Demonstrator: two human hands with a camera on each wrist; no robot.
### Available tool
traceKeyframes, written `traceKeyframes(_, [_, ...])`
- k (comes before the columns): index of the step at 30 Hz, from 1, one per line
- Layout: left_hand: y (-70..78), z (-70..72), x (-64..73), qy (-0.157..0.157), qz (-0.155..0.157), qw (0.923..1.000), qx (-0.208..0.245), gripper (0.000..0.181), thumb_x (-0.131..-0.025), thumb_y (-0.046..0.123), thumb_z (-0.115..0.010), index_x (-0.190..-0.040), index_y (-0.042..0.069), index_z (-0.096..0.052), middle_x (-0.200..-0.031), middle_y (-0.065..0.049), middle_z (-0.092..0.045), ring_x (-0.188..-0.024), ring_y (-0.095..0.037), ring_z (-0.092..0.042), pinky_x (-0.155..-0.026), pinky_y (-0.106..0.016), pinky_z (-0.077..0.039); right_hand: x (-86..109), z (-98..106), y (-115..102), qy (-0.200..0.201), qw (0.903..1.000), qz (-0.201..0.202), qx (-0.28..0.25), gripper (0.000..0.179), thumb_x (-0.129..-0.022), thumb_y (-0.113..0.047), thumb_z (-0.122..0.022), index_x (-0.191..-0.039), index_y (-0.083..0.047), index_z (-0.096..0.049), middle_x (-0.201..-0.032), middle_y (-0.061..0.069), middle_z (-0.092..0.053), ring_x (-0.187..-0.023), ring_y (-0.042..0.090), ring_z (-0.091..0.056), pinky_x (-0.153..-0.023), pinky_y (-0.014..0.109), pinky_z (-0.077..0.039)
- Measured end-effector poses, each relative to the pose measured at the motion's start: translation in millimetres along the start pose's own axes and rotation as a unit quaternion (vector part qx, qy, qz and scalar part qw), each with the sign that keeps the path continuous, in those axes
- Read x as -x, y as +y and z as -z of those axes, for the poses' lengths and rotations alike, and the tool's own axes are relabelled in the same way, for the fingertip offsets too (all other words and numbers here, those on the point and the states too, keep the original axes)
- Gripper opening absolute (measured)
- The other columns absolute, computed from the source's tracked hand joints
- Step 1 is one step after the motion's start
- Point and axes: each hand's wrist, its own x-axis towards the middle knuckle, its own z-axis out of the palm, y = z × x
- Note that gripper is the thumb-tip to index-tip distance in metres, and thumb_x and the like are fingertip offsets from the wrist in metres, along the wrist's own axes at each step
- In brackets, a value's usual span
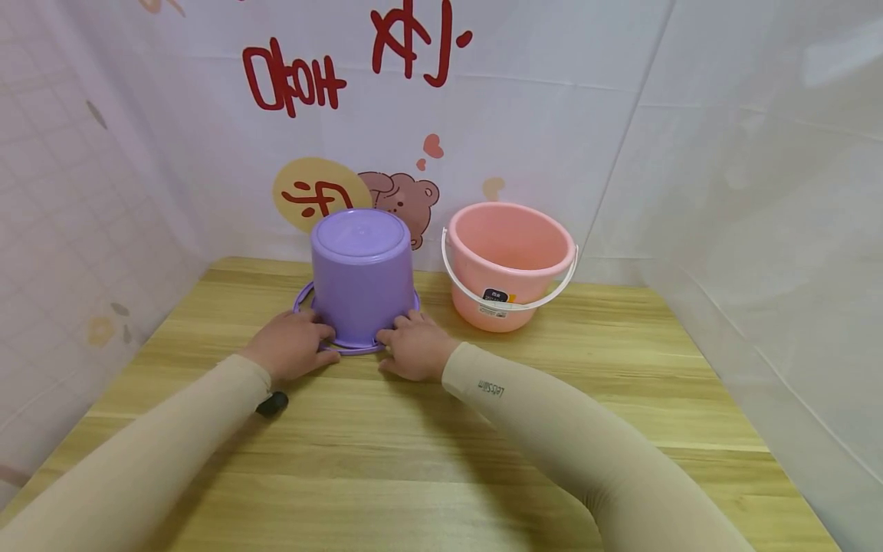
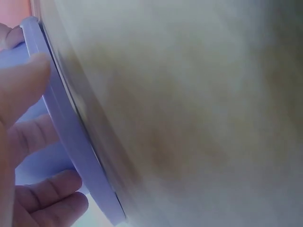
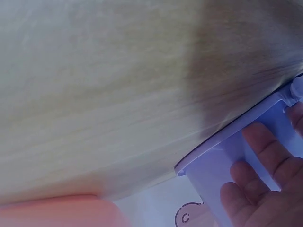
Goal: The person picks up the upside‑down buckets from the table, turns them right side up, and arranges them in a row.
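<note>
A purple bucket (image 1: 362, 291) stands upside down on the wooden table, its base facing up. Its purple handle (image 1: 352, 350) lies around the rim at table level. My left hand (image 1: 293, 345) is at the bucket's lower left, with extended fingers by the wall; in the left wrist view the thumb (image 2: 28, 82) overlaps the purple rim (image 2: 78, 137). At the lower right, my right hand (image 1: 417, 346) touches the bucket, its loosely bent fingers (image 3: 267, 149) resting along the wall just above the rim.
A pink bucket (image 1: 510, 284) with a white handle (image 1: 497, 305) stands upright to the right of the purple one. Printed white cloth (image 1: 552, 123) hangs behind and at both sides. A small black object (image 1: 272, 404) shows under the left wrist.
</note>
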Motion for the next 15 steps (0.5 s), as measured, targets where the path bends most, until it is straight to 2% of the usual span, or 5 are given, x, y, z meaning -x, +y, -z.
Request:
traceKeyframes(5, [-0.3,-0.8,-0.6,0.019,-0.006,0.9998,-0.001,0.035,-0.097,0.047,-0.073,-0.106,0.013,-0.081,-0.099,-0.009,-0.07,-0.094,-0.027,-0.061,-0.089,-0.05,-0.054,-0.8,-0.1,-0.1,0.003,0.9999,0.004,0.013,0.051,-0.103,-0.052,-0.059,-0.146,-0.025,-0.06,-0.128,0.003,-0.064,-0.124,0.027,-0.052,-0.113,0.043,-0.044])
traceKeyframes(9, [0.0,-0.8,-1.3,0.021,0.0,0.9998,0.005,0.033,-0.1,0.045,-0.07,-0.104,0.014,-0.082,-0.098,-0.007,-0.07,-0.094,-0.025,-0.057,-0.09,-0.048,-0.051,-0.7,1.0,-0.3,0.006,0.9998,0.008,0.02,0.049,-0.103,-0.051,-0.06,-0.145,-0.025,-0.061,-0.127,0.003,-0.065,-0.122,0.027,-0.053,-0.111,0.041,-0.045])
traceKeyframes(15, [0.1,0.4,-2.1,0.043,0.002,0.999,0.015,0.028,-0.099,0.042,-0.072,-0.093,0.016,-0.079,-0.091,-0.006,-0.066,-0.092,-0.026,-0.056,-0.086,-0.048,-0.05,-0.1,3.1,0.6,0.007,0.9998,0.01,0.016,0.047,-0.103,-0.048,-0.059,-0.144,-0.025,-0.061,-0.128,0.004,-0.065,-0.122,0.028,-0.054,-0.112,0.042,-0.046])
